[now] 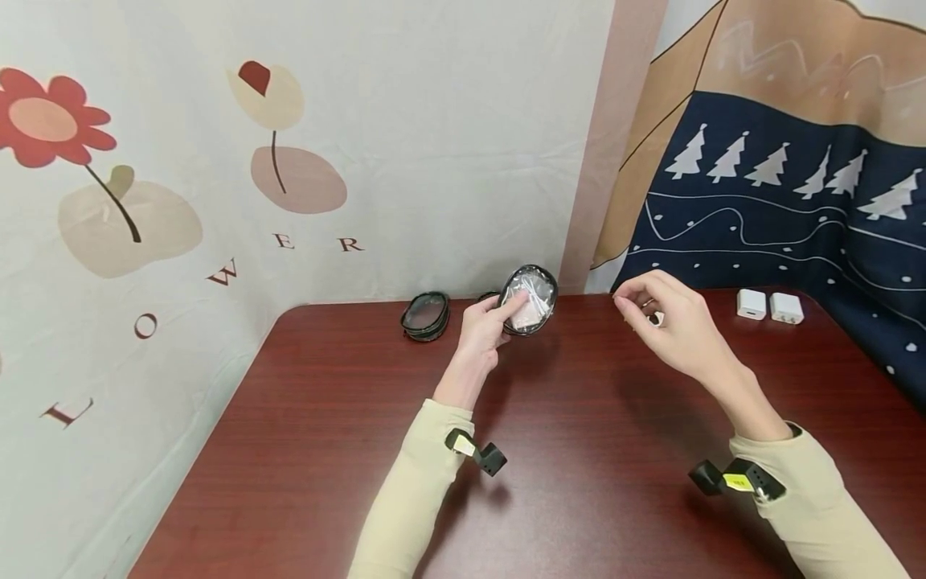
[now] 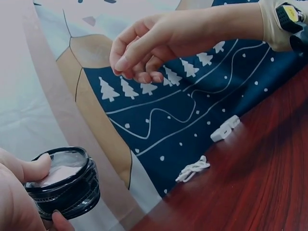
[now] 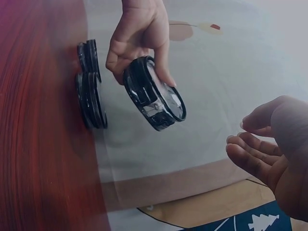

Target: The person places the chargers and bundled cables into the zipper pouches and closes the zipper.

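My left hand [image 1: 481, 331] holds a small oval zip pouch [image 1: 537, 299] with a clear top and black trim, thumb on the clear face and fingers beneath. White contents show through the top. In the right wrist view the pouch [image 3: 149, 94] is tilted, its black side facing the camera. To the right, my right hand [image 1: 676, 326] hovers over the table with loosely bent fingers and nothing in them. A white cable [image 2: 193, 168] lies on the table, mostly hidden behind that hand in the head view.
Near the table's back edge stand two similar black-trimmed pouches, one in plain sight [image 1: 425, 315], the other partly behind my left hand. Two white charger plugs [image 1: 768, 306] sit at the back right. A printed curtain [image 1: 434, 161] hangs right behind the dark red table [image 1: 325, 450].
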A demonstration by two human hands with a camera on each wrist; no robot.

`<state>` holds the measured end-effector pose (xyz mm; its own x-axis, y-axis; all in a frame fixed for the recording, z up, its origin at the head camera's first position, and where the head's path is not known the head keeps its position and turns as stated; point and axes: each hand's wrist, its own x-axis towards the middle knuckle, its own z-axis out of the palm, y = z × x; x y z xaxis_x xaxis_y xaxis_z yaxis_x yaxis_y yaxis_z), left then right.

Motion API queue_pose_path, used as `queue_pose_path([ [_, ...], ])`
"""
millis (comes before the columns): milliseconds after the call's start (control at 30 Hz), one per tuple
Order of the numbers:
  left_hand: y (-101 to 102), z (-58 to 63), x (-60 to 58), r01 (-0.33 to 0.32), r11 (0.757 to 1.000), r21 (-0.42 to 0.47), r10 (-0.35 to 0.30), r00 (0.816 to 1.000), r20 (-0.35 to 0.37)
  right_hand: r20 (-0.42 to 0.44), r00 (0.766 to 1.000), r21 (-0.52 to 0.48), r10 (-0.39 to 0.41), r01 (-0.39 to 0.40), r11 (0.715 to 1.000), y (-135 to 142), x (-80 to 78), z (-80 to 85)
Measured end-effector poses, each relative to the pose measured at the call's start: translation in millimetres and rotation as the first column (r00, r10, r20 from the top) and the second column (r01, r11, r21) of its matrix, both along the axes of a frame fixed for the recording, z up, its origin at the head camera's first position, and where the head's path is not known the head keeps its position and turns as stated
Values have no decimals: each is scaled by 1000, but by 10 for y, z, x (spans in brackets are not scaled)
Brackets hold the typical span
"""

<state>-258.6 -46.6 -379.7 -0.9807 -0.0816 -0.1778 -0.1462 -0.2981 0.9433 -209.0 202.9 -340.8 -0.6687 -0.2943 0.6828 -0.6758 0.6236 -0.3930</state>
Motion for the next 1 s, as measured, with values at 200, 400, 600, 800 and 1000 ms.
queue_pose_path([
  [200, 36, -48, -26, 82, 995, -54, -81, 997, 14, 9, 1000, 8, -13, 13, 1000, 15, -22, -11],
  [400, 61, -93, -57, 141, 981, -131, -140, 990, 18, 17, 1000, 14, -22, 21, 1000, 33, -49, -32],
  [600, 83, -170, -97, 173, 969, -176, -170, 985, 30, 25, 999, 23, -33, 33, 999, 59, -83, -55],
  [800, 124, -237, -123, 215, 954, -212, -211, 977, 38, 29, 999, 28, -38, 37, 999, 96, -134, -96],
  [1000, 161, -269, -155, 249, 945, -213, -244, 969, 51, 39, 998, 25, -40, 39, 999, 140, -194, -144],
])
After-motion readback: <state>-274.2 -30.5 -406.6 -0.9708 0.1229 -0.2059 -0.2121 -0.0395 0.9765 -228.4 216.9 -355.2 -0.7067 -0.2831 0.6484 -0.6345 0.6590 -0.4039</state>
